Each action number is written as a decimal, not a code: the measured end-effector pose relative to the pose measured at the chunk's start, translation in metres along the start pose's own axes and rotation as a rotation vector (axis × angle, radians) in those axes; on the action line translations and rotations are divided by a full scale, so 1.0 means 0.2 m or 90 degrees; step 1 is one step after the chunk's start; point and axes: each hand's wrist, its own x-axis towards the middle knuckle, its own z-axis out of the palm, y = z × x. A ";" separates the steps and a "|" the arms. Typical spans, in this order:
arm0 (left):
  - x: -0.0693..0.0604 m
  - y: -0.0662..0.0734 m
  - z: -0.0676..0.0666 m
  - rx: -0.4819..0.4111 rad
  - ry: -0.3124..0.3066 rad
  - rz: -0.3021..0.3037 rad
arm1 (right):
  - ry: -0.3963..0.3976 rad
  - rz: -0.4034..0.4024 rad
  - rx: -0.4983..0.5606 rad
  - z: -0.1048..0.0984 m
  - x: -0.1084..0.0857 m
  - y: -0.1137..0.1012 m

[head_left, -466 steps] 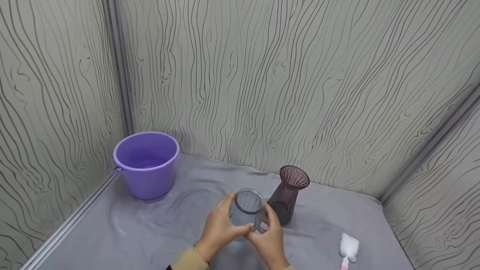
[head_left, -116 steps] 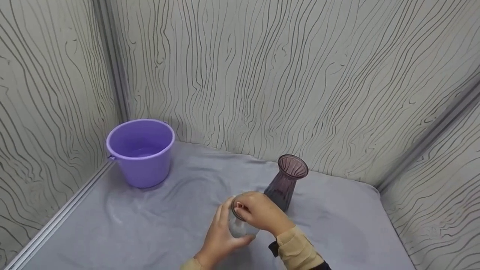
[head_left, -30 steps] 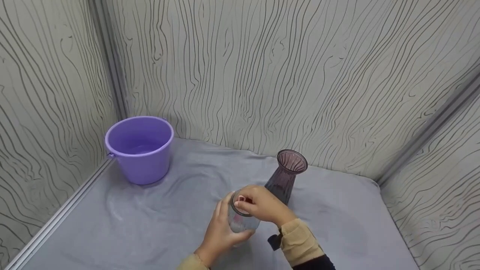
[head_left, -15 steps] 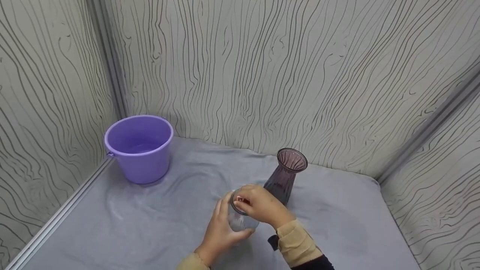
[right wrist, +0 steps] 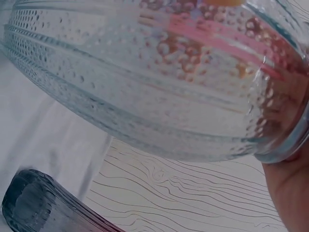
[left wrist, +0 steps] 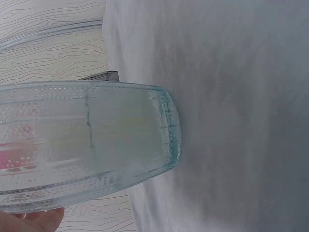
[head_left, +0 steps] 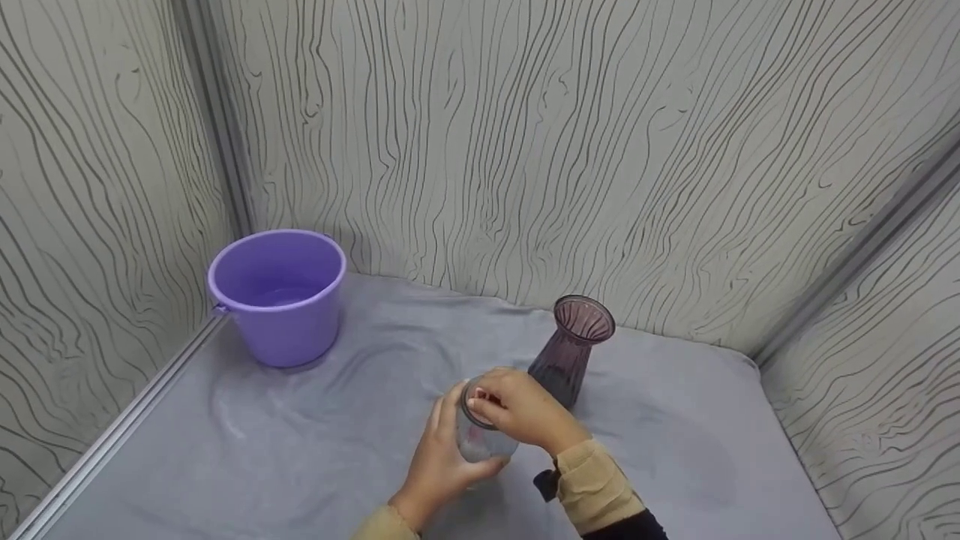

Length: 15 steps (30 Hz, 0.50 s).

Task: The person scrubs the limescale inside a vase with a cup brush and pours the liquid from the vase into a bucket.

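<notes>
Clear ribbed glass (head_left: 487, 446) is gripped round its side by my left hand (head_left: 441, 457), thumb at the front. My right hand (head_left: 525, 409) reaches into its mouth, fingers curled round a pink handle (head_left: 475, 433) seen through the glass. In the left wrist view the base of the glass vase (left wrist: 130, 130) shows thick and bluish, with a pale blurred shape inside. The right wrist view shows the pink handle (right wrist: 217, 36) running inside the bubbled glass (right wrist: 120, 87) toward the hand at the rim. The handle's far end cannot be made out clearly.
A purple glass vase (head_left: 561, 367) stands upright just behind my right hand. At the back left of the grey cloth (head_left: 360, 450) is a purple bucket (head_left: 289, 334). Patterned panels (head_left: 480, 150) rise behind and at both sides.
Since the earliest frame, my right hand has moved from the glass's side into its mouth, and the white-headed brush with the pink handle is gone from the cloth at right. Lately the hands barely move.
</notes>
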 end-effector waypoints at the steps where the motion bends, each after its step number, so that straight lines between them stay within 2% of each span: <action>1: 0.00 0.00 0.00 -0.001 0.000 0.001 | 0.000 0.007 0.013 0.00 0.00 0.00; 4: 0.00 0.00 0.00 -0.001 0.002 0.005 | 0.004 0.014 0.037 -0.01 0.00 -0.01; 7: 0.00 0.00 -0.01 -0.001 0.003 0.003 | 0.015 0.005 0.032 0.00 0.00 -0.01; 15: 0.00 0.00 0.00 0.011 0.017 0.010 | 0.011 -0.009 -0.069 0.02 0.02 -0.02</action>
